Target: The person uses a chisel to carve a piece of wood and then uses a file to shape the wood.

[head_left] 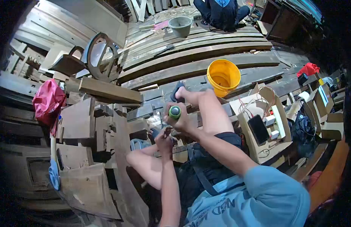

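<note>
My right hand [182,120] is wrapped round a green-handled tool [175,111] with a grey cap, seen end-on. Its lower end is hidden behind the hand. Just below and to the left, my left hand [165,143] has its fingers curled together. Whatever they may hold is too small or hidden to make out. Both hands are close together between my bent legs, above wooden pieces. A pale blue object [139,144] lies to the left of my left hand, partly covered by my leg.
A yellow bucket [223,77] stands ahead, with a grey bucket [180,26] and a seated person [223,15] beyond long planks [198,49]. At right a cardboard box [255,147] holds a phone [258,129] and wires. A pink bag [49,101] hangs over wood at left.
</note>
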Tool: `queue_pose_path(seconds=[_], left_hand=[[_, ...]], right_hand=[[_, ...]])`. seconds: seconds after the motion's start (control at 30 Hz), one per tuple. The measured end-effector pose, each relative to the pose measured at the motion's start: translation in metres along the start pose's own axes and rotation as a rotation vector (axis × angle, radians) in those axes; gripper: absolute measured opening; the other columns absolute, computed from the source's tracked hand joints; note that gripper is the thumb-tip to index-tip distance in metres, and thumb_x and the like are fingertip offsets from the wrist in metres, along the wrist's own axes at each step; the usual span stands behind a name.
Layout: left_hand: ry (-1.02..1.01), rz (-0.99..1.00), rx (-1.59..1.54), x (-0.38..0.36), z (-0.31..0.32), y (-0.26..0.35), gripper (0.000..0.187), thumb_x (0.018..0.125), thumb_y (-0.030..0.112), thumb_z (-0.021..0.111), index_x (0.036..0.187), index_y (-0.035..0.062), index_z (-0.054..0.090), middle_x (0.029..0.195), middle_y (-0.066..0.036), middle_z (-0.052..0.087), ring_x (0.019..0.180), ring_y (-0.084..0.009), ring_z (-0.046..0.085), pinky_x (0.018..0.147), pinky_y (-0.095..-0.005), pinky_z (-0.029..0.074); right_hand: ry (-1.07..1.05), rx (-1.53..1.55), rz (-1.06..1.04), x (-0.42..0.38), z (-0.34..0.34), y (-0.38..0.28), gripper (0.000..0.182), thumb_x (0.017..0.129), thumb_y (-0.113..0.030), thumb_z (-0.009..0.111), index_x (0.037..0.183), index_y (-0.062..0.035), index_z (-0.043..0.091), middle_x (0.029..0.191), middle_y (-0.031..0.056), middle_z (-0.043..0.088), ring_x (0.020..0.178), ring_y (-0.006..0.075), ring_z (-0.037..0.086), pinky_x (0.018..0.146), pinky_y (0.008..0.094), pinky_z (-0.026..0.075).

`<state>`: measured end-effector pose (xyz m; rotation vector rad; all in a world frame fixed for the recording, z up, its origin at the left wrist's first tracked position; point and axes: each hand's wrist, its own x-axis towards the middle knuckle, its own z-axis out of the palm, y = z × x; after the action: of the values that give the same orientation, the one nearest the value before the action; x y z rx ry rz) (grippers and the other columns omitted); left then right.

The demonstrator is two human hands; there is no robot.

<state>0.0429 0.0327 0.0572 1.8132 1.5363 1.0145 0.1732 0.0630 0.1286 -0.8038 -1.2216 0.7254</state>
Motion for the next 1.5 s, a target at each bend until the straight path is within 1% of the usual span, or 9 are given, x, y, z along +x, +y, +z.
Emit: queue_pose_path(seconds=[0.2, 0.33, 0.43, 0.5, 0.57, 0.73, 1.1, 1.37, 1.5], left_hand=[[0.019, 0.201, -0.004, 0.003, 0.000, -0.002, 0.022, 0.066, -0.008, 0.044, 0.082, -0.0045, 0.057, 0.071, -0.024, 0.056, 0.066, -0.0367, 0.058, 0.059, -0.0367, 0.044], [-0.039, 0.120, 0.045, 0.000, 0.005, -0.027, 0.012, 0.067, -0.003, 0.049, 0.078, -0.0039, 0.055, 0.066, -0.022, 0.054, 0.060, -0.0353, 0.056, 0.055, -0.0385, 0.042], [0.035, 0.193, -0.007, -0.007, 0.005, -0.015, 0.011, 0.069, 0.002, 0.054, 0.079, -0.0030, 0.056, 0.064, -0.020, 0.055, 0.060, -0.0325, 0.057, 0.055, -0.0375, 0.042], [-0.001, 0.194, -0.204, 0.001, -0.003, 0.018, 0.010, 0.074, 0.005, 0.056, 0.080, -0.0023, 0.057, 0.066, -0.018, 0.057, 0.060, -0.0272, 0.059, 0.055, -0.0344, 0.043], [-0.074, 0.027, -0.130, -0.001, -0.002, 0.012, 0.008, 0.076, 0.001, 0.054, 0.081, -0.0032, 0.058, 0.068, -0.016, 0.060, 0.063, -0.0238, 0.061, 0.056, -0.0327, 0.045], [0.012, 0.139, -0.104, 0.005, 0.007, -0.001, 0.012, 0.078, -0.001, 0.054, 0.086, -0.0048, 0.062, 0.076, -0.015, 0.064, 0.070, -0.0219, 0.062, 0.064, -0.0304, 0.048], [0.153, 0.238, -0.054, 0.007, 0.019, -0.013, 0.011, 0.074, 0.010, 0.066, 0.076, 0.0000, 0.061, 0.071, -0.013, 0.063, 0.063, -0.0239, 0.061, 0.059, -0.0321, 0.047], [0.196, 0.068, -0.020, 0.005, 0.016, 0.009, 0.019, 0.072, 0.010, 0.067, 0.069, -0.0020, 0.053, 0.063, -0.015, 0.058, 0.054, -0.0250, 0.056, 0.053, -0.0338, 0.044], [0.244, -0.110, -0.108, 0.005, 0.023, 0.002, 0.022, 0.073, 0.013, 0.067, 0.070, -0.0043, 0.053, 0.064, -0.015, 0.060, 0.055, -0.0212, 0.056, 0.054, -0.0330, 0.044]], right_hand=[[-0.022, -0.052, -0.007, 0.000, 0.001, -0.009, 0.030, 0.065, -0.027, 0.065, 0.064, -0.0045, 0.046, 0.051, 0.0090, 0.041, 0.045, 0.0220, 0.041, 0.045, 0.0321, 0.035], [-0.034, -0.227, -0.112, -0.005, 0.004, 0.002, 0.026, 0.060, -0.023, 0.067, 0.073, -0.0049, 0.052, 0.055, 0.0117, 0.046, 0.048, 0.0246, 0.046, 0.048, 0.0330, 0.038], [-0.217, -0.231, 0.187, -0.013, -0.001, -0.012, 0.032, 0.058, -0.025, 0.069, 0.080, -0.0049, 0.057, 0.064, 0.0129, 0.053, 0.062, 0.0300, 0.053, 0.060, 0.0369, 0.042], [-0.083, -0.345, -0.021, -0.029, 0.003, 0.032, 0.035, 0.058, -0.028, 0.070, 0.080, -0.0041, 0.056, 0.065, 0.0135, 0.053, 0.063, 0.0304, 0.053, 0.060, 0.0362, 0.041], [-0.072, -0.198, -0.002, -0.015, 0.000, 0.004, 0.035, 0.060, -0.031, 0.071, 0.074, -0.0035, 0.055, 0.060, 0.0112, 0.051, 0.055, 0.0232, 0.050, 0.054, 0.0330, 0.040], [0.023, -0.068, 0.084, -0.011, -0.006, 0.006, 0.024, 0.063, -0.020, 0.065, 0.064, -0.0034, 0.048, 0.052, 0.0045, 0.044, 0.048, 0.0113, 0.041, 0.046, 0.0283, 0.035], [0.125, -0.040, 0.124, -0.011, -0.007, 0.007, 0.030, 0.071, -0.026, 0.063, 0.060, -0.0034, 0.045, 0.053, 0.0040, 0.045, 0.050, 0.0122, 0.041, 0.047, 0.0286, 0.034], [0.104, -0.134, -0.022, -0.014, -0.004, -0.008, 0.022, 0.070, -0.019, 0.061, 0.063, -0.0046, 0.046, 0.054, 0.0069, 0.044, 0.049, 0.0187, 0.044, 0.048, 0.0308, 0.036], [0.122, -0.191, 0.016, -0.012, 0.000, -0.007, 0.017, 0.065, -0.013, 0.058, 0.060, -0.0047, 0.043, 0.054, 0.0017, 0.044, 0.050, 0.0110, 0.042, 0.049, 0.0269, 0.034]])
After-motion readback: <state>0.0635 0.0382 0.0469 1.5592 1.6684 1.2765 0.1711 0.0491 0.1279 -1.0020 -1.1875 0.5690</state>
